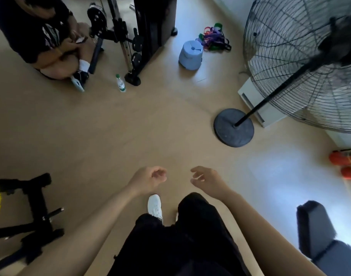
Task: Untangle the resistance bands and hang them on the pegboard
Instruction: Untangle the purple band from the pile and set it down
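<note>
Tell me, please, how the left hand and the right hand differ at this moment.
The left hand curls its fingers loosely toward the palm; the right hand has them straighter and spread. The left hand shows above the white shoe, the right hand above the dark trouser leg. Both hold nothing, far from the bands on the floor.

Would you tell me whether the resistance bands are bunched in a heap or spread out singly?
Bunched: the resistance bands lie as one overlapping purple, green and black heap on the floor beside the pale blue object.
</note>
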